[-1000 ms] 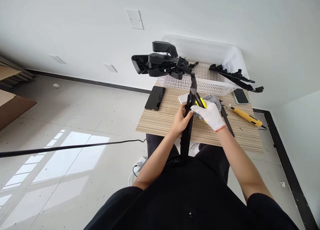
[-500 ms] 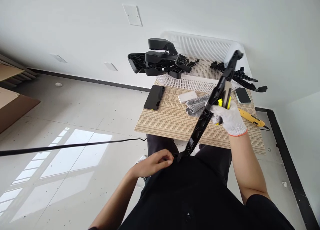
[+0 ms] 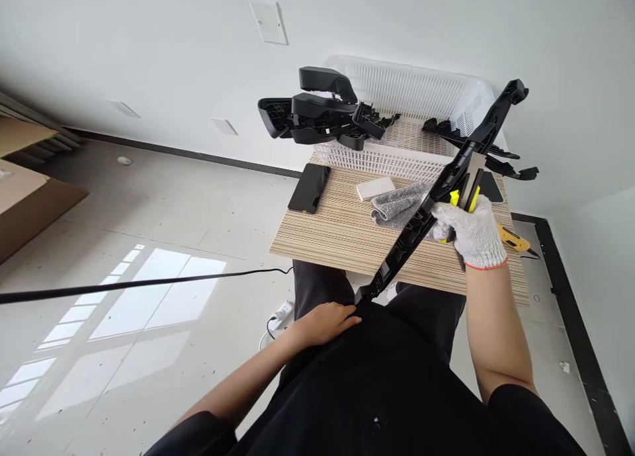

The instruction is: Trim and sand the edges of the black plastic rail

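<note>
My right hand [image 3: 469, 231], in a white knit glove, is closed around a long black plastic strip [image 3: 421, 211] and a yellow utility knife [image 3: 466, 194] with its blade out. The strip slants from my lap up to the right, its top end above the white basket [image 3: 397, 95]. My bare left hand [image 3: 325, 323] rests flat on my black clothing near the strip's lower end, fingers stretched out and holding nothing.
A small wood-grain table [image 3: 337, 237] carries a black phone [image 3: 309, 187], a white block [image 3: 374, 188], a grey cloth [image 3: 397, 208], a second yellow knife [image 3: 513, 239] and another phone [image 3: 491, 188]. Black plastic parts [image 3: 317, 112] hang over the basket's rim. A black cable [image 3: 124, 284] crosses the floor.
My left hand let go of the strip and dropped to my lap. My right hand swung the strip's top end up and to the right, keeping the knife in its grip.
</note>
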### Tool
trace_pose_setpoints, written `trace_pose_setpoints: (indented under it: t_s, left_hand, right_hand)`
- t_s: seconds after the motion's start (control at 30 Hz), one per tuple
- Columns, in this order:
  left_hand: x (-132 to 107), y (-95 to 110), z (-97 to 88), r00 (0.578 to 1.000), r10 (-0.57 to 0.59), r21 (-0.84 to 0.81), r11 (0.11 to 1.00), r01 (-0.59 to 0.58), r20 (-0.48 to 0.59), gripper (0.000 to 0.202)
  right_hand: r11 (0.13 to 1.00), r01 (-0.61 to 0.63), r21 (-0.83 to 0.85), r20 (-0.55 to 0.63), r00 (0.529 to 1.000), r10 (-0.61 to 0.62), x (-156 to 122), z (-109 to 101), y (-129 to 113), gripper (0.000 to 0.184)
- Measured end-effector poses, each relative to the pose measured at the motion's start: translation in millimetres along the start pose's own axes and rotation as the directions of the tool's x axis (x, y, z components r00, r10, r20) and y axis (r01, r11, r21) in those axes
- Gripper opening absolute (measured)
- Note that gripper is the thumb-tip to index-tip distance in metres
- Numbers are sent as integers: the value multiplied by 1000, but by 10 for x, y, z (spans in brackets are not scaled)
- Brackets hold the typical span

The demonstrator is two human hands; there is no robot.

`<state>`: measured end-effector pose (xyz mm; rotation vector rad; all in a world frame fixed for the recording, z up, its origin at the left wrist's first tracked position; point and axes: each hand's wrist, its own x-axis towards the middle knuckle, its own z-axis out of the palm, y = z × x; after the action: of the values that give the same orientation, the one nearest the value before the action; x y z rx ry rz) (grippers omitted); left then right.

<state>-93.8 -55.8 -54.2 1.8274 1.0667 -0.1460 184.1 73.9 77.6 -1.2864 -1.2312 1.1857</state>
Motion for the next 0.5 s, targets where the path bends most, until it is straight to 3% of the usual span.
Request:
trace_pose_setpoints:
  t_s: [0.1, 0.2, 0.27, 0.37, 0.43, 0.5]
  left_hand:
    - [-144, 21, -251, 991, 126, -202, 973, -113, 53, 53]
    - [-301, -5, -411, 972, 154, -473, 880, -52, 180, 55]
    - [-384, -86, -414, 975, 128, -547, 837, -8, 181, 54]
    - [-493, -322, -317, 988, -60, -621, 772, 134, 140, 48]
    - [-586, -542, -231, 948, -248, -660, 681, 317, 200, 54]
    - [-701, -782, -131, 900, -372, -658, 623, 423, 226, 54]
  right_hand:
    - [1000, 0, -2, -6, 1000, 0, -30, -53, 1, 32]
    - [1000, 11, 18, -1, 1000, -11, -48, -77, 12, 31]
    - [999, 19, 28, -1, 1000, -19, -52, -83, 28, 31]
    - [1000, 20, 0, -1, 1000, -20, -49, -86, 47, 33]
    - [1000, 4, -31, -1, 1000, -4, -33, -78, 40, 35]
    - [998, -14, -55, -15, 1000, 13, 10, -53, 14, 35]
